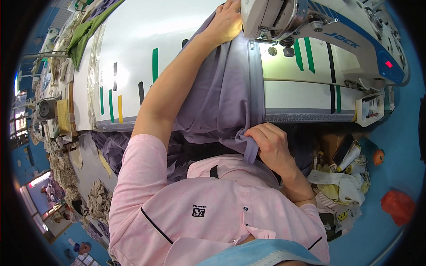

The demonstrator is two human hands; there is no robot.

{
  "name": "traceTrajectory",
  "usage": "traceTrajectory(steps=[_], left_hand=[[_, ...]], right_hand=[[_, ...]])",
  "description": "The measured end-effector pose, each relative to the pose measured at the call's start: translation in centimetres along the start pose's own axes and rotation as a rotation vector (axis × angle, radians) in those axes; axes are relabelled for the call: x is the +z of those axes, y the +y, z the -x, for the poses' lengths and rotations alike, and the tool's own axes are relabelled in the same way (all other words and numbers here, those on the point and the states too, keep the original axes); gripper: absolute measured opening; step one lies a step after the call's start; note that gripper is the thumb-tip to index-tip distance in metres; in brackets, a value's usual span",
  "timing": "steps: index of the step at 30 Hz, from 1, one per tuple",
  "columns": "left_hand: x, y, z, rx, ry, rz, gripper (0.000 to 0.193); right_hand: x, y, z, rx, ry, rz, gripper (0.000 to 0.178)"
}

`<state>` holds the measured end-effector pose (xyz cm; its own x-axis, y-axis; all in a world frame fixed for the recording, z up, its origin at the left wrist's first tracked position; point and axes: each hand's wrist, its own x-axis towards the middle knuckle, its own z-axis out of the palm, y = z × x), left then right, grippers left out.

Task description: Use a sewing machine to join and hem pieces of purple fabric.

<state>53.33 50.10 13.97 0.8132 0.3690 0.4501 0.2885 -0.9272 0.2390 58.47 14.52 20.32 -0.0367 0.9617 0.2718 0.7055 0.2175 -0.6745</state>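
A length of mauve-purple cloth (213, 97) runs from under the head of a sewing machine (270, 22) down over the table's front edge. My left hand (224, 22) lies on the cloth at the far end, just left of the machine head, its fingers stretched out and partly cut off by the frame's top. Near the table's front edge, my right hand (268, 144) is closed in a pinch on the cloth's hanging right edge. Under the lit needle area, the presser foot (252, 44) stands over the cloth's straight right border.
The white sewing table (128, 44) bears green, black and yellow tape strips and a ruler strip (310, 116) along its front. More purple cloth (106, 148) bunches below at left. Scraps (341, 186) fill a spot at lower right, near a red bag (397, 207). Green cloth (86, 40) hangs far left.
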Motion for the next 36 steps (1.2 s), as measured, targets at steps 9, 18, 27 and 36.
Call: traceTrajectory(steps=[9, 18, 27, 36], left_hand=[[0.0, -3.3, -4.7, 0.170, 0.100, 0.125, 0.057], [1.1, -7.9, -8.0, 0.253, 0.090, 0.162, 0.059], [-1.1, -10.2, -11.7, 0.272, 0.060, 0.057, 0.020], [-3.2, -5.6, -9.7, -0.132, -0.122, -0.405, 0.025]], right_hand=[[-1.7, 0.8, -4.7, -0.044, -0.014, 0.094, 0.011], [-2.1, 3.3, -8.8, -0.007, 0.012, 0.052, 0.023], [-1.9, 5.5, -10.8, 0.146, -0.138, 0.157, 0.027], [-1.2, 4.4, -8.6, -0.029, 0.128, 0.155, 0.024]])
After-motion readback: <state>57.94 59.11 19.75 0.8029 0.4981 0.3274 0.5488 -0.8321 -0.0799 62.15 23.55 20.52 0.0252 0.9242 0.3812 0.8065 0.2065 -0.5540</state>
